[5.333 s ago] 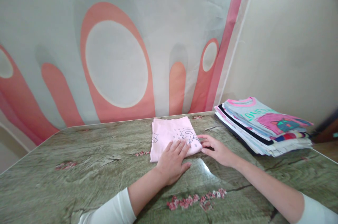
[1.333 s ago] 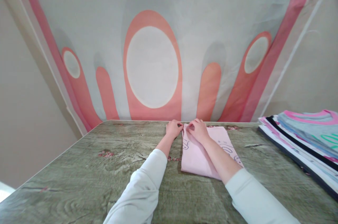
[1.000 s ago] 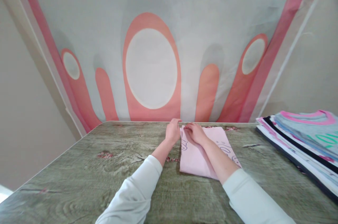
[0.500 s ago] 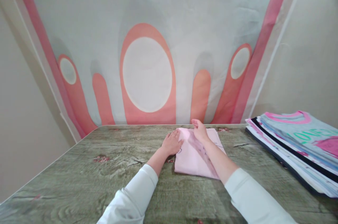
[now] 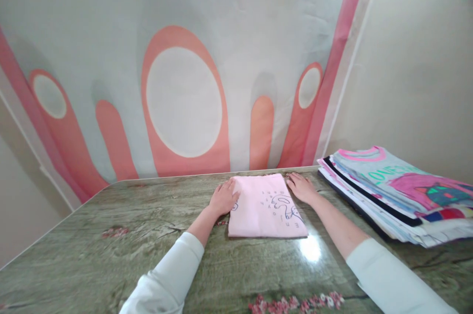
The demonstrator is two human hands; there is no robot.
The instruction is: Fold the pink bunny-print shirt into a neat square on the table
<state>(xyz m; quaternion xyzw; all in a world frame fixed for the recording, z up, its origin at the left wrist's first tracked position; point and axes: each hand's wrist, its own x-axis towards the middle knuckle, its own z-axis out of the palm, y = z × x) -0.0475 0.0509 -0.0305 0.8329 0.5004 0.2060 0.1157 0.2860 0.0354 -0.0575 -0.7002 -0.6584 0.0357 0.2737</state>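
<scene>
A pink garment (image 5: 254, 213), folded into a flat rectangle with dark line drawings and small letters printed on it, lies on the wood-patterned table (image 5: 155, 260). My left hand (image 5: 223, 197) rests flat over its left edge, fingers stretched out. At its far right corner, my right hand (image 5: 301, 188) lies open beside the edge, fingertips near or touching the cloth. Neither hand grips anything. What kind of garment it is, the folds hide.
To the right stands a pile of folded clothes (image 5: 369, 200), topped by a grey shirt (image 5: 391, 168) with a pink collar and a colourful print. Behind the table's far edge hangs a grey backdrop (image 5: 236, 57) with pink and orange shapes.
My right hand has moved from above the garment to its far right side and lowered. The garment's print now shows uncovered. The view has turned right.
</scene>
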